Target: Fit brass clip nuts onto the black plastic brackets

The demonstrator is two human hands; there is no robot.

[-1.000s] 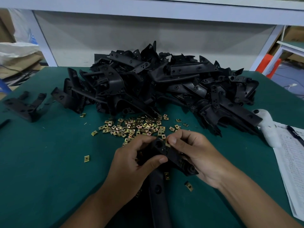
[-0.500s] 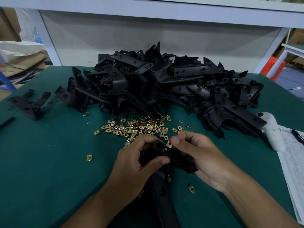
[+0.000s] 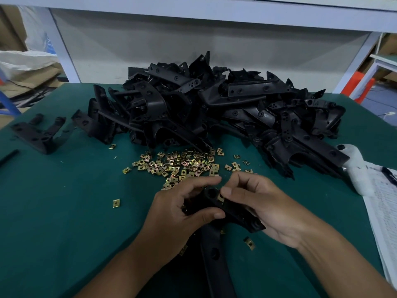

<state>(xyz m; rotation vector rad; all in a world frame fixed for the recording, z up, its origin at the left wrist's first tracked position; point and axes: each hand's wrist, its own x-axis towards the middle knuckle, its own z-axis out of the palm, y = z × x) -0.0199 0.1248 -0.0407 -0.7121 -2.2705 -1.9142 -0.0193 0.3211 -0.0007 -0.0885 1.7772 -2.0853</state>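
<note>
A black plastic bracket (image 3: 214, 244) lies between my hands near the table's front, its long arm running toward me. My left hand (image 3: 178, 211) grips its upper end, thumb curled over the top. My right hand (image 3: 257, 201) holds the bracket's right arm from behind and pinches a brass clip nut (image 3: 220, 197) against the bracket beside a round hole. Just beyond my hands a scatter of brass clip nuts (image 3: 182, 164) lies on the green mat. A big heap of black brackets (image 3: 214, 108) fills the back of the table.
One bracket (image 3: 36, 134) lies apart at the far left. Stray nuts sit on the green mat (image 3: 64, 211), one to the left (image 3: 116, 203) and one to the right (image 3: 249, 243). A white tool (image 3: 354, 166) and printed paper sheets (image 3: 384, 211) lie at the right edge.
My right thumb and fingers have shifted slightly on the bracket, and the brass nut now shows at its hole. The view has drifted a little; both hands keep their hold.
</note>
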